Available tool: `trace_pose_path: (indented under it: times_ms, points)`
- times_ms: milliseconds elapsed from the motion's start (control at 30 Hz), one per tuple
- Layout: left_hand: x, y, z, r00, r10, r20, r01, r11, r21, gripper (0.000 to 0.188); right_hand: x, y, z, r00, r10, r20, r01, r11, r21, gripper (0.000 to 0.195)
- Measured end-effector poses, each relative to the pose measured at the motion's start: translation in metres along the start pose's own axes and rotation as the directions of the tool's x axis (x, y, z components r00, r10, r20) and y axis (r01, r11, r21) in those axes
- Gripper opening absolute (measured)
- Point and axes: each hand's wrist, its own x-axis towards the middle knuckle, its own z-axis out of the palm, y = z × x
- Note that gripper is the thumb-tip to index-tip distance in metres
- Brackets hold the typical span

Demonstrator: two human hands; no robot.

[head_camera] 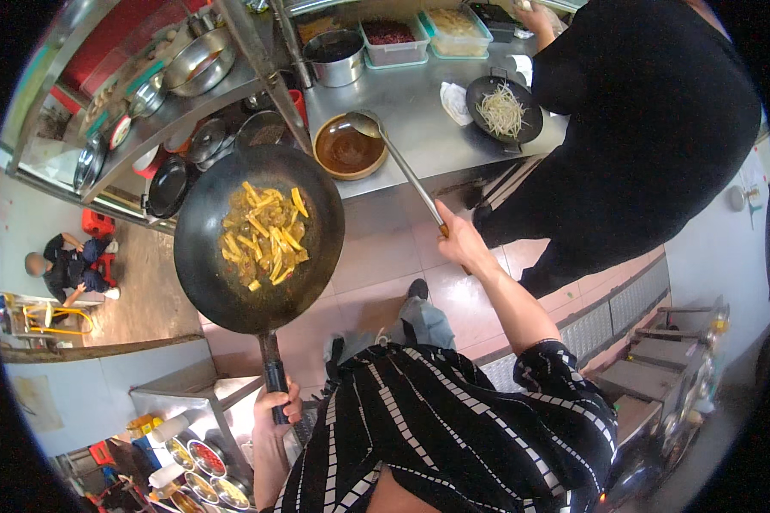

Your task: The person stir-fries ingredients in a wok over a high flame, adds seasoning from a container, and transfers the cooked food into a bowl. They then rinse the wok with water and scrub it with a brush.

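Note:
My left hand is wrapped around the black handle of a dark wok, held up in front of me. Yellow strips and browned pieces of food in a little sauce lie in the wok. In my right hand is a long-handled metal ladle with a wooden grip end. The ladle's bowl is over the far rim of a brown-glazed bowl on the steel counter; whether it touches the bowl I cannot tell.
The steel counter carries a black pan of bean sprouts, a white cloth, a metal pot and plastic food tubs. A person in black stands close at right. Ingredient bowls stand lower left; another person sits beyond.

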Motion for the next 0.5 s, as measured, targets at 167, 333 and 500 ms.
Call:
trace_pose_path:
  times_ms: [167,333,500]
  points:
    - [0.006,0.000,0.055,0.998,-0.047,-0.032,0.046,0.998,-0.049,0.037,0.018,0.005,-0.039,0.998,-0.009,0.057,0.009,1.000,0.012,0.072]
    - [0.022,0.006,0.078,0.999,-0.023,-0.025,0.022,0.999,-0.048,0.037,0.027,0.028,-0.058,0.999,0.034,-0.001,-0.034,0.995,-0.098,0.073]
    - [0.057,0.010,0.103,0.999,0.003,0.047,-0.008,0.993,0.114,0.032,0.026,0.028,-0.094,0.999,0.014,-0.030,-0.016,0.997,-0.080,0.069]
